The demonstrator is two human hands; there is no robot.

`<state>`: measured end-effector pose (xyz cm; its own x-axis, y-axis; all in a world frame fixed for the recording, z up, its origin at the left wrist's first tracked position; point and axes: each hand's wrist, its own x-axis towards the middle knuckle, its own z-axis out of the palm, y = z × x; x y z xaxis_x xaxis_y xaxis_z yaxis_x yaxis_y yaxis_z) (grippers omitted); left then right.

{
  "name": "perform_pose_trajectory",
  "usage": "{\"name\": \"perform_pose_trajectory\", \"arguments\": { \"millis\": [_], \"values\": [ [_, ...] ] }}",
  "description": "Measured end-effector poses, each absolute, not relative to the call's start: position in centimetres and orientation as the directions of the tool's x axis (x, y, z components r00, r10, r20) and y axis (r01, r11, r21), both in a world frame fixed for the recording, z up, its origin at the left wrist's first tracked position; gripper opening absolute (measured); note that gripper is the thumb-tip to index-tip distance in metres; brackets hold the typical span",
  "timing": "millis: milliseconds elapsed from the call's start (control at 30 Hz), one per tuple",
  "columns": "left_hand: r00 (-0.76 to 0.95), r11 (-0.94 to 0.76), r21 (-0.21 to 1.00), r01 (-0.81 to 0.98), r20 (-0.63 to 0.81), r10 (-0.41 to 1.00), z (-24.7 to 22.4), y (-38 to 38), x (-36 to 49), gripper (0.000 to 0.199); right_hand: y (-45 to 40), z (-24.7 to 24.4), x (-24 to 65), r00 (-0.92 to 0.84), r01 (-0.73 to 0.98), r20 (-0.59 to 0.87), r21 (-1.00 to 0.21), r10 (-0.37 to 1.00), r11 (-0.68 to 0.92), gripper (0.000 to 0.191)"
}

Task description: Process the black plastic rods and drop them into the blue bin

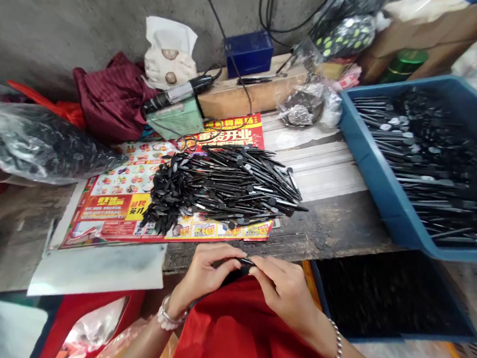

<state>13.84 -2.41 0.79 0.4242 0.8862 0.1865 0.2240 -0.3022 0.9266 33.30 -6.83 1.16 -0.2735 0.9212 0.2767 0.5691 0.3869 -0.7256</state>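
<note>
Black plastic pin [244, 261], hidden between hands [285, 288]

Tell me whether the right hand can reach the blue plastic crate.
Probably yes: the right hand sits nearer the blue plastic crate, with only the dark wooden bench between them.

Large Chinese characters reading "重装开业" stand across the top of the red-and-yellow advertising flyer [114, 207], whose smaller price print is too small to read.

Wooden planks [343, 221] give the right hand [283, 289] a path to the blue tray [374, 152]; black pins [229, 189] block ahead.
</note>
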Motion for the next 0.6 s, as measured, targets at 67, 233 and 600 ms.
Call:
{"name": "perform_pose_trajectory", "arguments": {
  "millis": [67,233,600],
  "values": [
    [0.438,-0.317,0.917,0.242,0.189,0.879,0.8,-2.3,13.7,0.015,-6.7,1.4,33.3,-0.261,0.539,0.225,-0.773,0.939,0.335,0.022],
    [0.452,-0.228,0.934,0.274,0.084,0.888,0.1,-1.3,13.6,0.024,-7.2,1.2,37.2,-0.140,0.425,0.057,-0.898,0.989,0.112,0.021],
    [0.424,-0.232,0.901,0.367,0.061,0.904,0.8,0.3,14.4,0.015,-19.5,-6.8,62.9,0.586,0.752,-0.165,-0.254,0.794,-0.608,0.028]
  ]
}}
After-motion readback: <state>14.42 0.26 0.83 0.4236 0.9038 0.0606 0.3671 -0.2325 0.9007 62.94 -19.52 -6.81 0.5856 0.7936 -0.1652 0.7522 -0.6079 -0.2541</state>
